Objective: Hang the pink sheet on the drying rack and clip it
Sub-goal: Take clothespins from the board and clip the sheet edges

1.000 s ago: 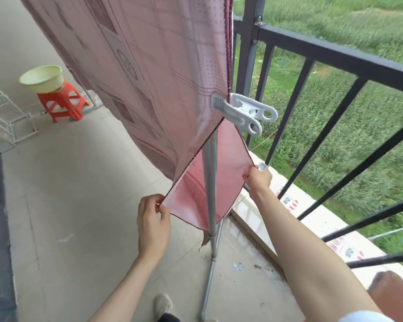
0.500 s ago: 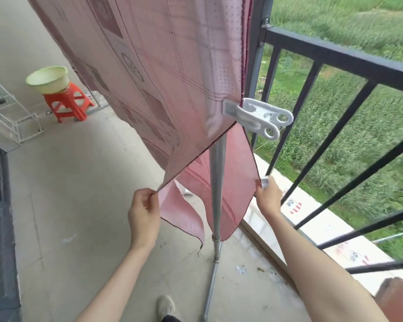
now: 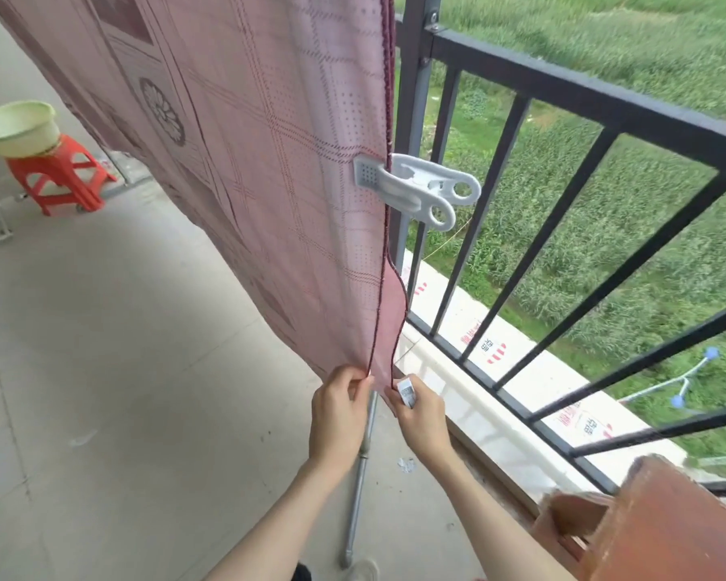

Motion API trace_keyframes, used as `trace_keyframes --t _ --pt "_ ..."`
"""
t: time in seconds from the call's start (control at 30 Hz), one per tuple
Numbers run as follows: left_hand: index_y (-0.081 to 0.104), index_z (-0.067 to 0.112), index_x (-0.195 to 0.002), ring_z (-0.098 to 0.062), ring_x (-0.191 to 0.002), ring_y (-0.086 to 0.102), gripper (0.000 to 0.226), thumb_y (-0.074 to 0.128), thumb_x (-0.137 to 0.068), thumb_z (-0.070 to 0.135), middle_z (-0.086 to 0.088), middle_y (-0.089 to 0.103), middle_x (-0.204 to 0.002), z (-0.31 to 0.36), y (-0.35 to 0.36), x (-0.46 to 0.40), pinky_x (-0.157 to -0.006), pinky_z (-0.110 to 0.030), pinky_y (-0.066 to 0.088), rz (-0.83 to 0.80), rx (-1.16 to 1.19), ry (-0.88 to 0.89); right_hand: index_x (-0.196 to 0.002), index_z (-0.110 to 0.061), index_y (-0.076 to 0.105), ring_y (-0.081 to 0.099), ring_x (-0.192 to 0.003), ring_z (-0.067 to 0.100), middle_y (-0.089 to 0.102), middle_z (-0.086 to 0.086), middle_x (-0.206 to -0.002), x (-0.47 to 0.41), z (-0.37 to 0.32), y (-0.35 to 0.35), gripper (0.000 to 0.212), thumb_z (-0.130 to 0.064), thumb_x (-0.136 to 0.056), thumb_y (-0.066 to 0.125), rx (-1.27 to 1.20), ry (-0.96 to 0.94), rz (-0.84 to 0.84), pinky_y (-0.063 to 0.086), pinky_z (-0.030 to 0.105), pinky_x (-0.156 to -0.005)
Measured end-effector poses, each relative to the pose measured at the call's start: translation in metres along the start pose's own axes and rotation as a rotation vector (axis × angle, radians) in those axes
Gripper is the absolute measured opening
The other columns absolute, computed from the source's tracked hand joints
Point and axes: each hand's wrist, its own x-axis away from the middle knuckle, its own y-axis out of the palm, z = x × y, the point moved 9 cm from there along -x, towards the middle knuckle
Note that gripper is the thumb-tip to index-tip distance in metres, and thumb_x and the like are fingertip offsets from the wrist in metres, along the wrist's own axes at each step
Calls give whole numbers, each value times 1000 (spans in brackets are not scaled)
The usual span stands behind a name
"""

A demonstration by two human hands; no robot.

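Note:
The pink patterned sheet [image 3: 244, 153] hangs down over the drying rack, filling the upper left of the head view. A large white plastic clip [image 3: 416, 190] is clamped on its right edge at mid height. My left hand [image 3: 340, 413] pinches the lower corner of the front layer. My right hand [image 3: 420, 413] pinches the lower corner of the back layer, where a small white label [image 3: 407, 392] shows. The two corners are held close together. The rack's grey metal pole [image 3: 359, 488] runs down between my forearms to the floor; its upper part is hidden by the sheet.
A black metal balcony railing [image 3: 562, 90] runs along the right, above a tiled ledge [image 3: 533, 383]. A green basin [image 3: 15, 127] sits on an orange stool [image 3: 59, 178] at the far left. A brown object [image 3: 663, 522] stands at the lower right. My shoe [image 3: 363, 570] is by the pole's foot.
My hands have come together, bringing the two lower corners of the sheet side by side. The sheet now hangs flat and covers the pole that showed between the spread layers.

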Motion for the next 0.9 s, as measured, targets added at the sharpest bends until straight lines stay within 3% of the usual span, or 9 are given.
trace_keyframes --t 0.13,0.23,0.33,0.4,0.5,0.6,0.73,0.83,0.9 --pt "65 9 -79 -23 -73 62 4 63 -82 9 -4 69 -79 8 3 -7 -69 -30 44 -9 -2 14 -65 -12 48 47 -62 26 53 2 -60 1 1 10 24 -18 -85 61 -5 35 -33 39 39 -61" --pt "65 8 -76 -25 -69 60 8 60 -81 4 -6 69 -75 16 3 -12 -65 -27 42 9 -1 18 -61 -12 44 42 -60 20 48 -2 -56 3 -3 14 31 -19 -85 62 -51 38 -45 32 34 -58" --pt "63 7 -74 -23 -63 56 9 61 -81 2 -5 66 -70 19 2 -12 -58 -10 36 7 -14 33 -68 -1 48 40 -59 18 50 4 -59 3 -1 17 37 -29 -87 61 -88 53 -49 30 33 -56" --pt "62 7 -73 -20 -62 53 9 62 -81 3 -2 62 -67 18 1 -11 -56 -4 33 -2 -33 52 -68 -2 48 47 -57 24 57 10 -59 3 -1 19 43 -40 -84 59 -101 74 -46 38 36 -58" --pt "63 6 -76 -21 -67 56 5 63 -81 4 -5 66 -74 13 2 -10 -60 -12 35 -22 -62 70 -67 -6 49 57 -61 34 61 16 -59 2 -1 25 49 -54 -76 50 -112 85 -55 45 43 -60" --pt "64 8 -80 -24 -75 61 3 63 -82 8 -8 68 -81 9 5 -8 -66 -22 41 -49 -73 74 -64 -9 47 57 -58 34 58 13 -56 1 -5 31 28 -35 -75 50 -111 95 -74 45 40 -56" --pt "63 11 -81 -25 -79 61 3 61 -83 12 -7 68 -84 9 8 -10 -72 -29 43 -19 -64 31 -58 -21 41 58 -60 32 59 10 -56 3 -8 32 17 -35 -67 43 -67 91 -85 43 37 -55" --pt "62 12 -78 -25 -78 62 6 60 -83 13 -8 69 -80 16 6 -11 -72 -31 45 55 -44 -19 -63 -12 45 56 -59 34 59 13 -58 3 -3 28 23 -33 -72 48 -83 127 -107 47 42 -58" --pt "60 10 -72 -25 -73 62 10 61 -82 11 -8 68 -72 20 3 -11 -67 -25 42 76 -15 -32 -70 -11 49 52 -62 27 57 8 -63 5 3 20 22 -29 -81 57 -63 159 -118 42 34 -59"
